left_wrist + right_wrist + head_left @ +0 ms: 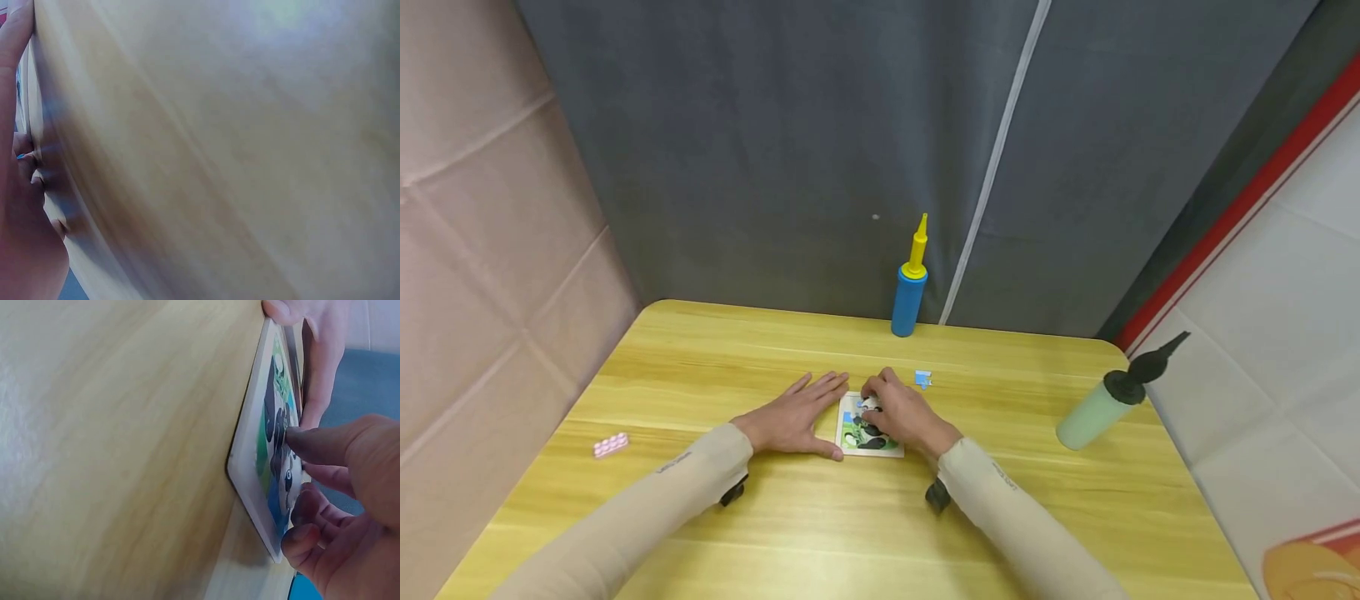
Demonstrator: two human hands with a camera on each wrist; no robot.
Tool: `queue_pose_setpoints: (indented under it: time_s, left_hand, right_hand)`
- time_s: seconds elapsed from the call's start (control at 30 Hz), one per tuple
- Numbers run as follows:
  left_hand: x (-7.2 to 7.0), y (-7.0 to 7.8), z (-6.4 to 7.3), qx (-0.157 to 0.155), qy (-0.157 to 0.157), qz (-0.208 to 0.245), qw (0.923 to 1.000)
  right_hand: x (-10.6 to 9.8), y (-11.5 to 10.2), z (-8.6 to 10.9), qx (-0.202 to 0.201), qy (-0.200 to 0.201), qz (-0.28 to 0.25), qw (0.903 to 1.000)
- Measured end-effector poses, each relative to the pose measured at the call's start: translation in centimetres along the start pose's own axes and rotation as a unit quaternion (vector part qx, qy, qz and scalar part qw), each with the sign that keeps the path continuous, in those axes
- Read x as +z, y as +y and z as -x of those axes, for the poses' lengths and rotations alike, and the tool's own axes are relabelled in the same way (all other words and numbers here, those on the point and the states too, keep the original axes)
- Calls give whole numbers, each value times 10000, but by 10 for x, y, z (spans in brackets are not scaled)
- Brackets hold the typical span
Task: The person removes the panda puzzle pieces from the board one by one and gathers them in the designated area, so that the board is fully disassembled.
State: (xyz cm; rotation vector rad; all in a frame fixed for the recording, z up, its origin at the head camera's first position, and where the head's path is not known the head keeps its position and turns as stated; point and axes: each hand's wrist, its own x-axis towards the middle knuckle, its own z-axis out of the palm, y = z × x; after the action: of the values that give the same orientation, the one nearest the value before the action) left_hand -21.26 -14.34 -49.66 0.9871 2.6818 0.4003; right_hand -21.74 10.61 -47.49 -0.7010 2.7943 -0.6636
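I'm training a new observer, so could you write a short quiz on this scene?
1. Multiple choice: Which hand lies with straight fingers beside the panda jigsaw? A. left B. right C. neither
2. True or false: A loose blue jigsaw piece lies on the table, outside the panda jigsaw.
3. Fill in: The yellow-topped hand pump near the table's far edge has a ____ body.
Key: 1. A, the left hand; 2. True; 3. blue.

blue pump (907,304): upright, table (835,533) back | green pump (1093,417): right | pink block (611,445): left | grey curtain (775,167): behind
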Motion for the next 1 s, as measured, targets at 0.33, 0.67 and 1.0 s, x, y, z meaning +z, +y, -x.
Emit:
queue_pose_setpoints:
  time_s: [0.33, 0.67, 1.0]
  left_hand:
    - [0, 0, 0, 23, -35, -7, 10000]
    - [-1, 1, 1, 39, -30, 2, 10000]
    - [-1, 2, 0, 100, 31, -34, 9999]
  right_hand:
    - [1, 3, -1, -195, 308, -179, 9992]
    - [-9, 11, -3, -334, 302, -510, 9977]
    - [-43, 49, 0, 180, 983, -510, 9937]
